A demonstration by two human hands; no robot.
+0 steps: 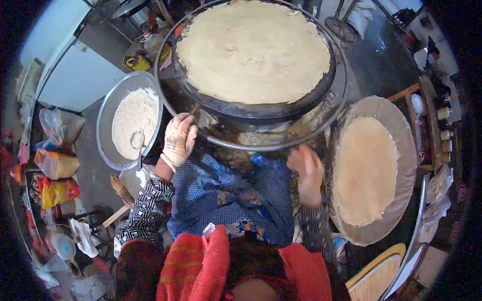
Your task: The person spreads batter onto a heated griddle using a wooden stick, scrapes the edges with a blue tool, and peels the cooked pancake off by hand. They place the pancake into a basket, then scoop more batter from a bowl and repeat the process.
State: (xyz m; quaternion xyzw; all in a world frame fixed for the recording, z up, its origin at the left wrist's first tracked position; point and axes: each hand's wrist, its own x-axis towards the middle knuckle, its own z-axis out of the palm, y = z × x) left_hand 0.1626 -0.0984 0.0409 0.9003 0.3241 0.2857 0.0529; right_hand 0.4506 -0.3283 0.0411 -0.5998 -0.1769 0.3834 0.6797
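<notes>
My left hand point(179, 142), in a pale work glove, lies at the near-left of a grey metal ring point(261, 149). Its fingers are curled over the ring. The ring surrounds a large round dark griddle point(251, 109), on which a thin, pale sheet of batter point(251, 55) is spread almost to the edge. My right hand point(307, 175), bare and smeared by motion, hovers near the ring's front right, above my blue checked apron point(231, 193). I cannot make out anything in it.
To the left stands a metal basin point(106, 120) of pale batter or flour with a ladle point(136, 139) in it. At right, a round cloth-covered stand point(406, 175) bears a finished-looking thin flatbread point(369, 170). A wooden board point(379, 276) leans at lower right.
</notes>
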